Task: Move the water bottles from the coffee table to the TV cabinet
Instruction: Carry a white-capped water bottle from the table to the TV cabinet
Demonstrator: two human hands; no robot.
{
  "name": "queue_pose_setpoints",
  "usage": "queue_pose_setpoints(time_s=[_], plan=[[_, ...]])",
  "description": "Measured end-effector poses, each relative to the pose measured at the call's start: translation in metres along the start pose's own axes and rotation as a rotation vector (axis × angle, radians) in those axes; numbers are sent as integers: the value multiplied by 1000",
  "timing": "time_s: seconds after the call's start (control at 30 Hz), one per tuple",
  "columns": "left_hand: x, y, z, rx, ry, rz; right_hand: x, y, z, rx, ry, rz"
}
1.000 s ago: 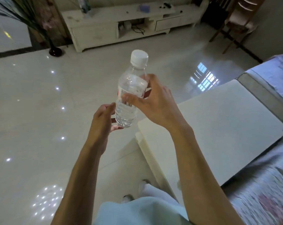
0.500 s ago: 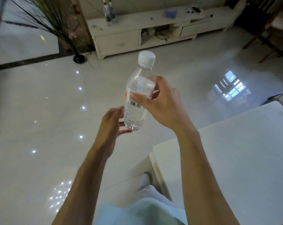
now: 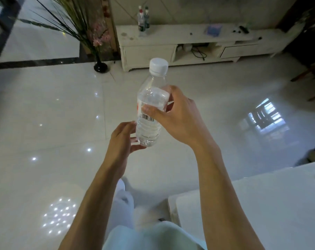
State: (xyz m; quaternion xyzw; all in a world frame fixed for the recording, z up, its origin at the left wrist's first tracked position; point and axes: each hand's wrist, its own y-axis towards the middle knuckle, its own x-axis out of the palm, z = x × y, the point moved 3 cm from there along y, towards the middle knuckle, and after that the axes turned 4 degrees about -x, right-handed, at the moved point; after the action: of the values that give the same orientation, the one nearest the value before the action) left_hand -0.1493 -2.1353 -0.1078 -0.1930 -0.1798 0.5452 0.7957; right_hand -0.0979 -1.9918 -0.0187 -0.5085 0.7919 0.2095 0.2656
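Observation:
A clear water bottle (image 3: 150, 112) with a white cap is held upright in front of me, over the floor. My right hand (image 3: 178, 116) grips its middle, thumb on the barcode label. My left hand (image 3: 123, 139) cups the bottle's base, fingertips touching it. The white TV cabinet (image 3: 171, 37) stands across the room by the far wall, with two bottles (image 3: 143, 18) upright on its left end. A corner of the white coffee table (image 3: 252, 204) shows at the lower right, behind my right forearm.
Glossy white tile floor (image 3: 53, 114) stretches between me and the cabinet. A black vase with long grasses (image 3: 99, 66) stands left of the cabinet. Wooden chair legs (image 3: 312, 76) are at the right edge. My legs and feet show below.
The view has turned left and advanced towards the cabinet; the coffee table slid to the lower right. Both hands keep the same hold on the bottle.

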Motion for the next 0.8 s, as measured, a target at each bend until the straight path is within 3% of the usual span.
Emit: queue_pose_setpoints(time_s=[0.5,0.8], plan=[[-86,247,164,31,6,-40,81,267,-62,18,65,25],[-64,366,206,-44,20,-68,86,394,-23,29,65,9]])
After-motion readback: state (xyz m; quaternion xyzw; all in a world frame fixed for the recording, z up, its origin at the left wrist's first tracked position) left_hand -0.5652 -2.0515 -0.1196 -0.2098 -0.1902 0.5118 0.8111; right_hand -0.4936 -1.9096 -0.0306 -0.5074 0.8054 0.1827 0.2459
